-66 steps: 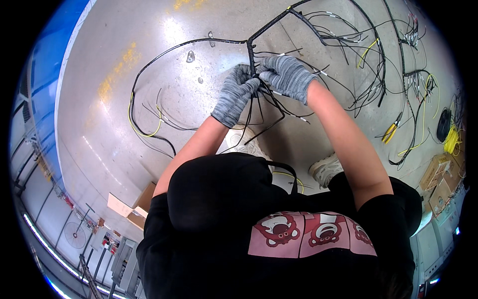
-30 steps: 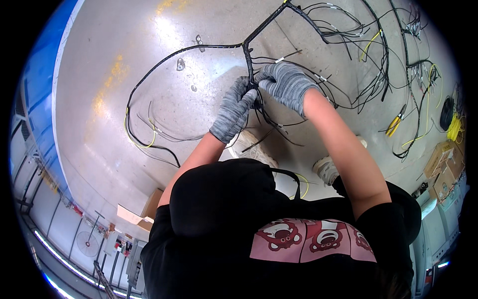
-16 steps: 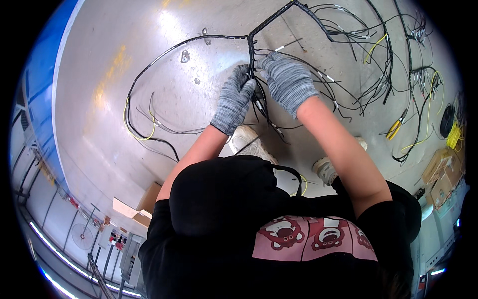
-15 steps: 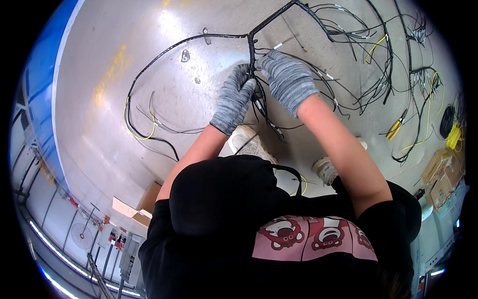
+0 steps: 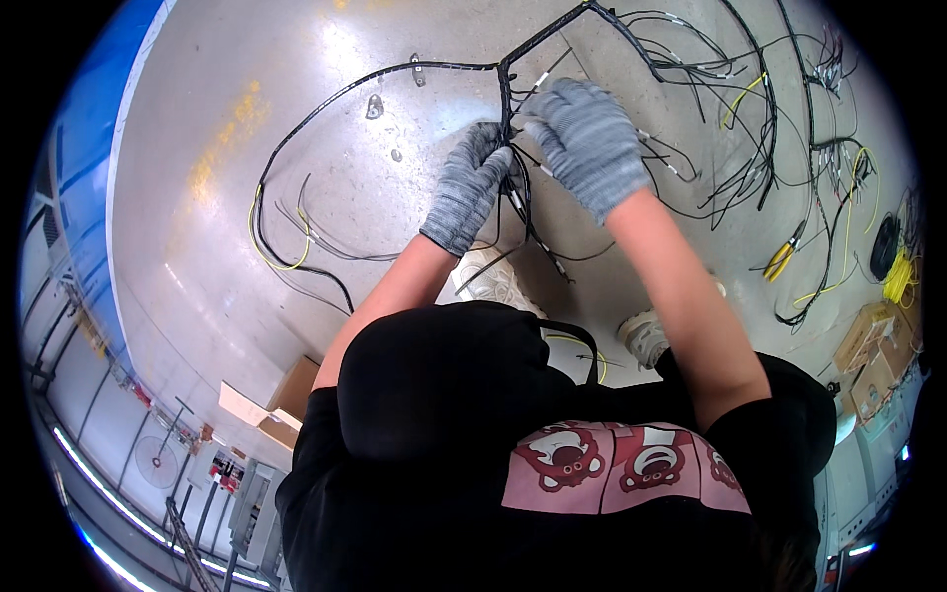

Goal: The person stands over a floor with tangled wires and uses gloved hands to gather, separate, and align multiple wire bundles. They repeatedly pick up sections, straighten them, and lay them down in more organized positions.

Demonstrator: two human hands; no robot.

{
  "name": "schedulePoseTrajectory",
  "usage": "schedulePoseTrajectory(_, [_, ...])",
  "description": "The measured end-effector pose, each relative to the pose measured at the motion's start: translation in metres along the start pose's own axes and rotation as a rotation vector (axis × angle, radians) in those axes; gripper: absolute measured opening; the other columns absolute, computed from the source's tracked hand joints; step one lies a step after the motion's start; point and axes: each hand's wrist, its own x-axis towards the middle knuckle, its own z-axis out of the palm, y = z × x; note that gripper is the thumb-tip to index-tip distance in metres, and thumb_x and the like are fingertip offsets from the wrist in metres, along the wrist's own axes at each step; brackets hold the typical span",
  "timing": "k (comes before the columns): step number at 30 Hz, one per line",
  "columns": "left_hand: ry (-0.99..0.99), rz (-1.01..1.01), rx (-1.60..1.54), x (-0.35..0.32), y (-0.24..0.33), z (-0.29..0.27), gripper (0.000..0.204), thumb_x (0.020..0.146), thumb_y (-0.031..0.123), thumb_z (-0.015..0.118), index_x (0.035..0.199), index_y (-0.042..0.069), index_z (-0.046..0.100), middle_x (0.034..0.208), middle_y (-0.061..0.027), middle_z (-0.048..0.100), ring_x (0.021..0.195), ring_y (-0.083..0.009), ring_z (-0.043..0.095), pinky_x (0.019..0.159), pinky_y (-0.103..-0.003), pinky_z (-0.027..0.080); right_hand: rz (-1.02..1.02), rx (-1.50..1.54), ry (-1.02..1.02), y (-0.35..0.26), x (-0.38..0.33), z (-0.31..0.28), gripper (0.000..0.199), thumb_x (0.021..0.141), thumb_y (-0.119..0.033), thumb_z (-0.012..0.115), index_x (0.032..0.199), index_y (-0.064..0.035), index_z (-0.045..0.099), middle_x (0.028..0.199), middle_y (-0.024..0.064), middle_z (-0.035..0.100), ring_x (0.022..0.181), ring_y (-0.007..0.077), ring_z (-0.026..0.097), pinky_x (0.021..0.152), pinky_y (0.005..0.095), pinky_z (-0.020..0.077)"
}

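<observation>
Between the two grey knitted gloves, a black wire harness trunk point(image 5: 506, 99) runs down a pale, glossy grey tabletop point(image 5: 296, 118). Fingers of the left hand point(image 5: 468, 185) curl around the bundle of thin black wires just below the branching point, seemingly pinching it; those of the right hand point(image 5: 584, 142) are pressed together on the same bundle from the other side. Judging by this, gathering or binding loose strands at the junction is under way. Continuing calls for a firm hold with one hand while the other works along the bundle. Yellow-handled pliers point(image 5: 781, 259) lie well apart, to the right.
</observation>
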Motion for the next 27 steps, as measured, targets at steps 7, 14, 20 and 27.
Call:
schedulePoseTrajectory(7, [-0.021, -0.001, -0.019, -0.001, 0.005, 0.005, 0.019, 0.088, 0.003, 0.045, 0.107, -0.001, 0.046, 0.077, -0.0040, 0.053, 0.064, -0.0088, 0.053, 0.061, -0.021, 0.047, 0.394, 0.111, -0.209, -0.017, -0.039, 0.018, 0.024, 0.083, -0.020, 0.052, 0.101, -0.0060, 0.060, 0.097, 0.0136, 0.062, 0.087, 0.0308, 0.059, 0.077, 0.0378, 0.0467])
schedulePoseTrajectory(14, [-0.015, -0.006, 0.077, -0.001, 0.003, 0.005, 0.016, 0.089, 0.008, 0.046, 0.102, 0.000, 0.049, 0.075, -0.0032, 0.054, 0.063, -0.0084, 0.053, 0.058, -0.021, 0.046, 0.328, 0.010, -0.257, -0.024, -0.022, 0.000, 0.019, 0.082, -0.022, 0.052, 0.088, -0.0062, 0.061, 0.088, 0.0124, 0.061, 0.083, 0.0293, 0.057, 0.076, 0.0379, 0.0457])
schedulePoseTrajectory(20, [0.022, 0.087, 0.294, 0.002, 0.001, 0.004, 0.016, 0.091, 0.014, 0.044, 0.095, 0.000, 0.052, 0.072, -0.0026, 0.055, 0.060, -0.0073, 0.051, 0.055, -0.021, 0.043, 0.029, -0.130, -0.110, -0.003, -0.017, 0.017, 0.016, 0.077, -0.017, 0.053, 0.088, -0.0095, 0.062, 0.088, 0.0075, 0.061, 0.086, 0.0232, 0.057, 0.080, 0.0331, 0.0449])
schedulePoseTrajectory(27, [-0.022, -0.013, 0.077, 0.003, 0.000, 0.004, 0.017, 0.091, 0.017, 0.047, 0.097, 0.003, 0.054, 0.073, -0.0010, 0.056, 0.064, -0.0082, 0.053, 0.060, -0.022, 0.045, -0.015, -0.109, 0.038, -0.012, -0.017, 0.001, 0.018, 0.077, -0.018, 0.055, 0.089, -0.0061, 0.061, 0.088, 0.0117, 0.061, 0.082, 0.0265, 0.058, 0.076, 0.0354, 0.0461])
